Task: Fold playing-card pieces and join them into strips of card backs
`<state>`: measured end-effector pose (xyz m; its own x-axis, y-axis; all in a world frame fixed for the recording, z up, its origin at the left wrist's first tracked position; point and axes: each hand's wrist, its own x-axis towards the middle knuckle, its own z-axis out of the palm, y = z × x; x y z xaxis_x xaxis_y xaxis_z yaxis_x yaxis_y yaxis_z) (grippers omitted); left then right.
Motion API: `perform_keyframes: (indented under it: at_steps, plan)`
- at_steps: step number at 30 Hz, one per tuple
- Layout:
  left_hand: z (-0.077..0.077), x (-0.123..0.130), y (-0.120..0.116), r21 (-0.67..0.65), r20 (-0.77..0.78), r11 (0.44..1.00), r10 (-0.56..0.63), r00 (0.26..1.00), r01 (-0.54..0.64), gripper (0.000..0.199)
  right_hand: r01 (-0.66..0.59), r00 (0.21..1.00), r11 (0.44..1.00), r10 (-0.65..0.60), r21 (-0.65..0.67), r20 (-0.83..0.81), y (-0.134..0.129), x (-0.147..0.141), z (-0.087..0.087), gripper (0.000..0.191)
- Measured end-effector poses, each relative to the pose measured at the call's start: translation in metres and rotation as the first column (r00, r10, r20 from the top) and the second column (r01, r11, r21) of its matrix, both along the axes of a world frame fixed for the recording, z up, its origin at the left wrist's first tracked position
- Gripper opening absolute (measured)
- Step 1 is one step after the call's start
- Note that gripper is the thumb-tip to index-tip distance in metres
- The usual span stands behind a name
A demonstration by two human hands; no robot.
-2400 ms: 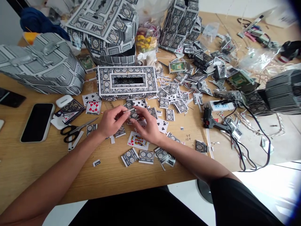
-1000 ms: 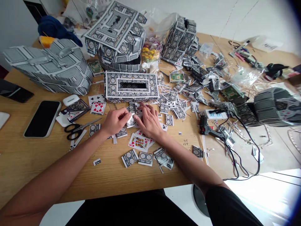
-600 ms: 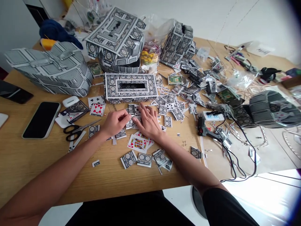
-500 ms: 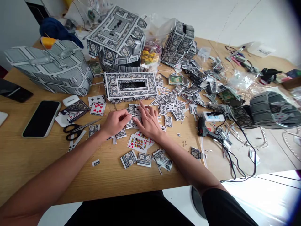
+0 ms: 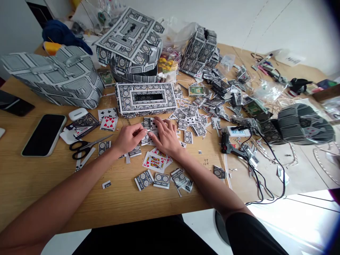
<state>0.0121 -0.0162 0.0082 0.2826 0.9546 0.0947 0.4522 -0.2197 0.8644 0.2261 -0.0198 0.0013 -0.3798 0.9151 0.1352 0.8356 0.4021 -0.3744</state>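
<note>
Patterned card (image 5: 145, 140), small: lies on the wooden table (image 5: 127, 205), in the narrow space between the two hands. Take it as the clock's centre, twelve pointing away from the worker.

Left hand (image 5: 130, 139), at nine: fingers curled, thumb and forefinger closed in a pinch at the card's upper edge. They seem to have hold of that edge, though the fingertips hide the grip itself.

Right hand (image 5: 167, 140), at three: opened out, palm down, fingers spread over loose cards, thumb pointing in toward the pinch. Lifts nothing that I can see; perhaps it steadies the piece.

Step in hand, as I judge it: close fingertip work on one card edge, maybe pressing or creasing; the exact action is too small to tell. The next move calls for a light, even hold, so the piece keeps its line and the cards beneath don't slide.

Close by: king card (image 5: 154, 162) at five, face up. Folded cards (image 5: 161, 180) farther out, between five and six. Slotted box (image 5: 124, 102) at twelve. Hearts card (image 5: 108, 124) at ten.

Farther: scissors (image 5: 89, 144) at nine, blades toward the hands, phone (image 5: 44, 135) beyond. Glue gun (image 5: 233, 150) at three, well apart. Scrap pile at two.
</note>
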Motion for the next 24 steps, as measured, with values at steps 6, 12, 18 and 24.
perform_keyframes:
  at_steps: [6, 12, 18, 24]
  plan:
    - [-0.003, -0.003, 0.001, -0.033, 0.050, 0.999, -0.015, 0.999, 0.016, 0.036, 0.054, 0.999, 0.998, -0.054, 0.025, 0.004, -0.002, -0.003, -0.004, 0.064]
    - [-0.003, -0.003, 0.001, -0.021, 0.055, 0.999, -0.029, 0.998, 0.031, 0.037, 0.145, 0.989, 0.987, -0.147, 0.066, 0.019, 0.008, -0.005, 0.007, 0.048]
    - [-0.003, -0.003, 0.002, -0.006, 0.063, 0.999, -0.038, 0.997, 0.039, 0.038, 0.234, 0.965, 0.972, -0.230, -0.016, 0.122, 0.033, -0.005, 0.023, 0.045]
    - [-0.006, -0.004, 0.003, 0.037, 0.074, 0.998, -0.056, 0.996, 0.054, 0.040, 0.387, 0.915, 0.922, -0.380, -0.024, 0.137, 0.042, -0.012, 0.015, 0.035]
